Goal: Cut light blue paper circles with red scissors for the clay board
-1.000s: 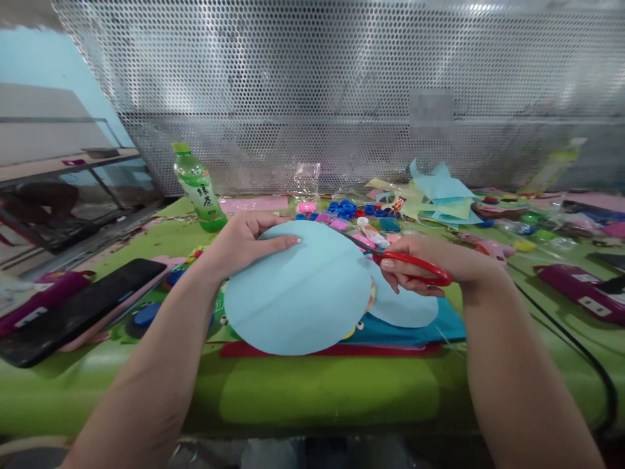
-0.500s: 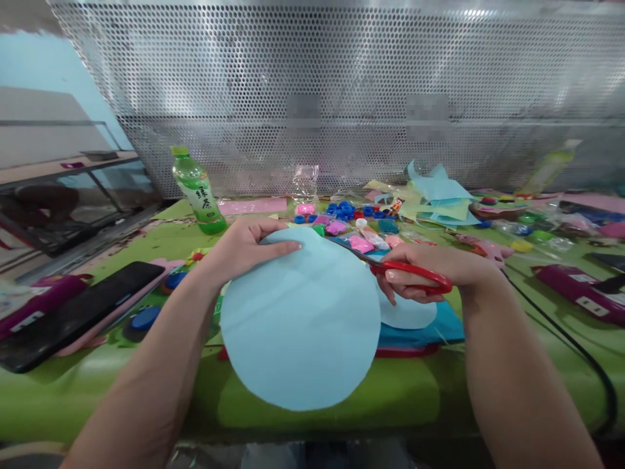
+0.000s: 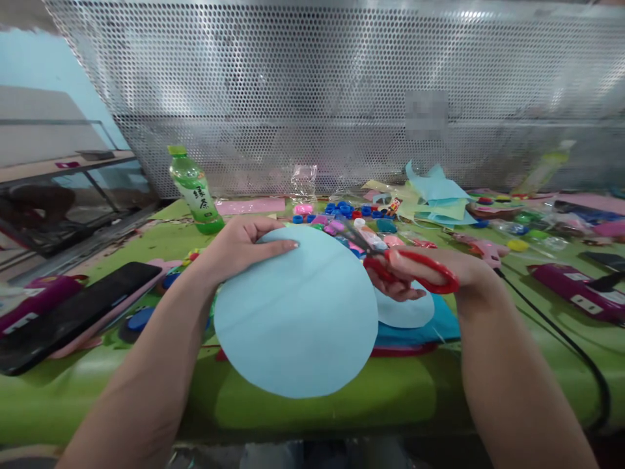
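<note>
A large light-blue paper circle (image 3: 297, 319) is pinched at its upper left edge between the thumb and fingers of my left hand (image 3: 249, 244). My right hand (image 3: 405, 270) grips the red handles of a pair of scissors (image 3: 437, 273). Their dark blades point up and left, a little apart and slightly blurred, just off the circle's upper right edge. Below my right hand, a smaller light-blue paper piece (image 3: 405, 311) lies on a darker blue sheet (image 3: 444, 320).
Blue caps (image 3: 342, 210) and pink pieces lie behind the circle. A green bottle (image 3: 198, 195) stands back left, near a black phone (image 3: 83, 312). Blue paper scraps (image 3: 437, 189) lie back right. A glue gun (image 3: 483, 251) and its cable are at the right.
The scissors have come away from the circle's upper right edge, and their blades have parted and tilted upward. The circle has shifted slightly left and its lower edge has risen.
</note>
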Available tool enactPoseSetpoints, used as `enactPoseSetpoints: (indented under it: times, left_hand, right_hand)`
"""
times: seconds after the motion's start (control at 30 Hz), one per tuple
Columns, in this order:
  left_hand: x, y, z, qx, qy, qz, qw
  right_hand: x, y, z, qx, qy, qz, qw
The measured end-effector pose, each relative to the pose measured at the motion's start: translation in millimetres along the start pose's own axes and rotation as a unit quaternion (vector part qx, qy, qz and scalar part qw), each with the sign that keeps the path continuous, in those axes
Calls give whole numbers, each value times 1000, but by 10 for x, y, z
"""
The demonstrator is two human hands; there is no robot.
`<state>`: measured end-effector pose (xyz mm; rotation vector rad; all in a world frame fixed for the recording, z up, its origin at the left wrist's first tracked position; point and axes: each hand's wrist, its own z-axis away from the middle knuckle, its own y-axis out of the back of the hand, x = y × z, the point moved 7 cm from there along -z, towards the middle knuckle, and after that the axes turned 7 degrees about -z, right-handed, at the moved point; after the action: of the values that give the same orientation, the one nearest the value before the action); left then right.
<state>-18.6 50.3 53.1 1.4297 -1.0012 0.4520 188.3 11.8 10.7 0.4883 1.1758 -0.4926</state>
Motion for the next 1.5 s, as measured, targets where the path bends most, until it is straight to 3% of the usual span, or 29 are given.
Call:
enactPoseSetpoints:
  times: [0.37, 0.47, 0.57, 0.67, 0.77, 1.03, 1.3, 1.5]
  left_hand:
    - [-19, 38, -12, 22, -19, 13, 1000]
    - [53, 89, 23, 67, -86, 8, 994]
    - [124, 143, 88, 124, -159, -17, 979]
    - [137, 134, 115, 137, -182, -50, 973]
    - [157, 139, 125, 149, -197, -44, 968]
    - [131, 89, 68, 77, -111, -32, 990]
    - [164, -19, 44, 28, -120, -85, 989]
    - [167, -103, 32, -10, -115, -96, 989]
  right_hand:
    - [-1, 26, 4, 5, -3, 48, 999]
    - [7, 41, 33, 15, -11, 50, 999]
    - [-36, 48, 66, 16, 27, 62, 998]
    - [-89, 29, 99, -1, 72, 74, 995]
    - [-78, 23, 106, -7, 57, 96, 994]
    - [-128, -32, 113, -25, 60, 134, 989]
    - [-70, -39, 51, -43, 55, 111, 991]
    - [-66, -51, 29, -20, 37, 131, 990]
